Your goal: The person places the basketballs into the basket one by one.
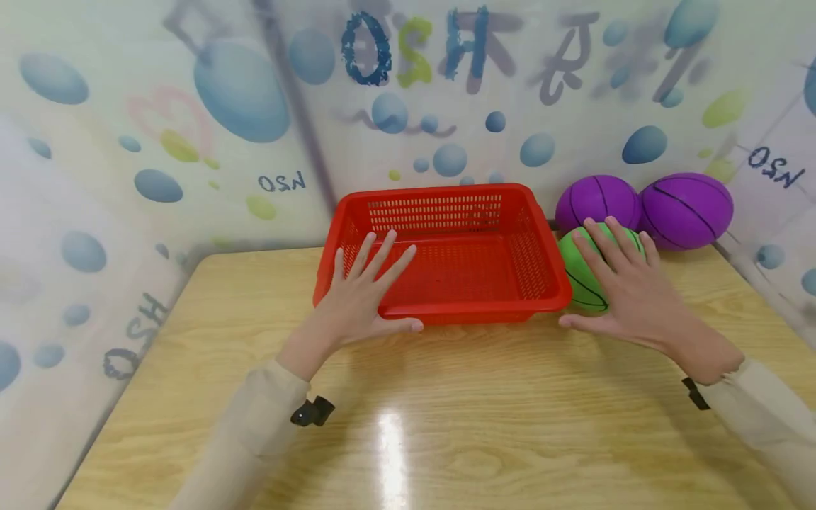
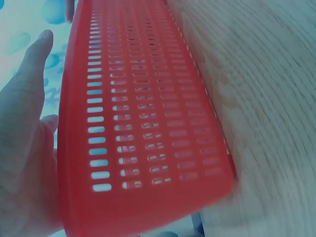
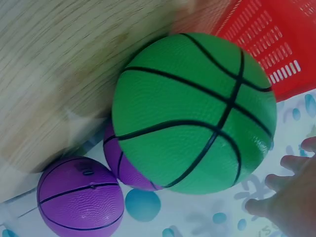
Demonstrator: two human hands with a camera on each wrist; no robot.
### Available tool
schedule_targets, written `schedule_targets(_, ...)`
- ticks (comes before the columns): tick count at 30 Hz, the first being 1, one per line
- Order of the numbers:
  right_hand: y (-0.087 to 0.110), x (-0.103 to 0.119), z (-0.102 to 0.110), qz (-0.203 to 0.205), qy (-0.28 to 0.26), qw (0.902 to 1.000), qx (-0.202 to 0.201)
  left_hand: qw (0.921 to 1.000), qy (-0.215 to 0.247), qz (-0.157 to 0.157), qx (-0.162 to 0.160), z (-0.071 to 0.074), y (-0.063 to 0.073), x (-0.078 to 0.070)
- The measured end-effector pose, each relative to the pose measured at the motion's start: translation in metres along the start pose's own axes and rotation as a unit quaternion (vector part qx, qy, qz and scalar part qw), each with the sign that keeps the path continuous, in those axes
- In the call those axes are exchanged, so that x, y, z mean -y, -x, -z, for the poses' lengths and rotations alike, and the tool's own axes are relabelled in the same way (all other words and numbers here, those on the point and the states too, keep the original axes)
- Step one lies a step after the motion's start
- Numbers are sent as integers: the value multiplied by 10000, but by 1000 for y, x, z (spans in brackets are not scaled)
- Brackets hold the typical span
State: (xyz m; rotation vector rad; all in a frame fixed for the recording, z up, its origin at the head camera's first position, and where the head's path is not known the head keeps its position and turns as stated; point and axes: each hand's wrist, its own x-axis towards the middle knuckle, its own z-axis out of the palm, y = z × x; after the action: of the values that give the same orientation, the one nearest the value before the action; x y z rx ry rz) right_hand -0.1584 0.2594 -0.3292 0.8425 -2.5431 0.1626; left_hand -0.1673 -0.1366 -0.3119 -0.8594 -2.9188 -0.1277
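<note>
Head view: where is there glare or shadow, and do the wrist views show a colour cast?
Head view: bright glare streak on the table, soft shadow near the right hand; left wrist view: hazy, bluish cast; right wrist view: bluish too, slight sheen on the green ball.

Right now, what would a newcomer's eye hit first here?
The bright red basket at the back middle of the wooden table. Right of it, the green ball sits in front of two purple balls at the table's back right. Then the two hands with spread fingers: in the head view, the left hand across the basket's near left corner, the right hand partly covering the green ball.
</note>
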Motion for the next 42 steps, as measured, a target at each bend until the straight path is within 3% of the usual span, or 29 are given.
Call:
schedule_targets(5, 3, -8, 2, -284, -76, 9996, 28, 9997, 86, 115, -179, 0, 5, 9)
schedule_targets(9, 5, -16, 3, -646, -433, 9967, 209, 9986, 294, 355, -254, 0, 9, 20)
schedule_targets(16, 9, -31, 2, -1070, -1288, 9855, 283, 9888, 982, 1123, 98, 1, 19, 38)
schedule_targets(21, 10, -34, 4, -1541, -1632, 9727, 589, 9808, 1348, 1363, 356, 2, 26, 46)
schedule_targets(26, 10, -34, 2, -1756, -1684, 9674, 703, 9750, 1629, 1435, 471, 0, 27, 48)
schedule_targets(31, 11, -32, -2, -1719, -1541, 9707, 664, 9699, 1965, 1399, 322, -4, 28, 49)
schedule_targets(42, 11, -35, -9, -1585, -1165, 9804, -50, 9598, 2443, 1385, 20, -6, 28, 50)
